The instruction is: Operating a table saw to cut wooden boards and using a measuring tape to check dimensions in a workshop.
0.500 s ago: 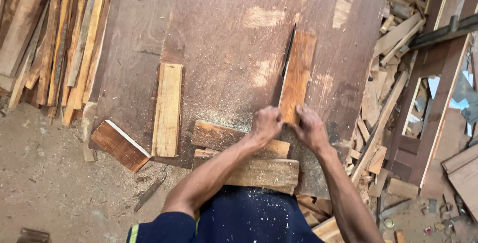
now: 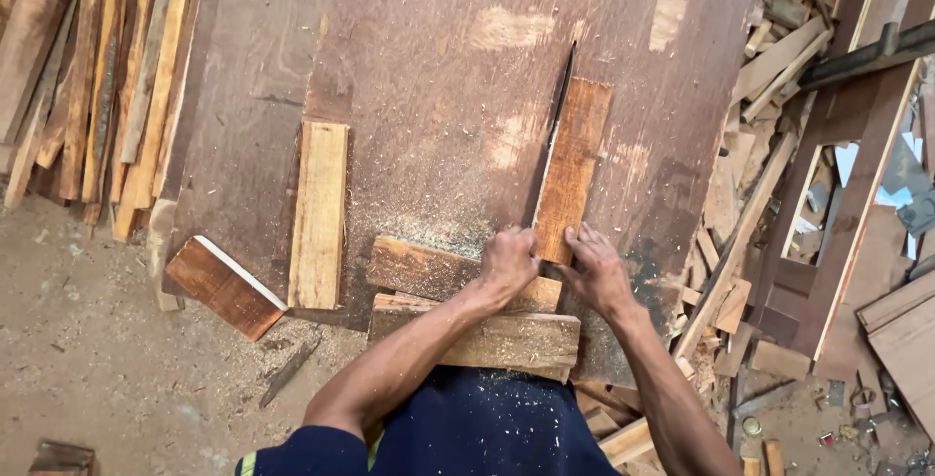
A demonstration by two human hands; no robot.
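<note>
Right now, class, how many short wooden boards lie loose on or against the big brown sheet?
5: reddish board under both hands, pale board left, white-edged board at the corner, two stacked boards nearest the person. More may be hidden.

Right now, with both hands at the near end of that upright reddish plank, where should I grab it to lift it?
Probably the near end of the reddish plank, by its long edges. It lies flat, lengthwise away from you. The left hand and right hand already rest there; the saw blade runs along its left edge, so coming from the right seems safer.
</note>
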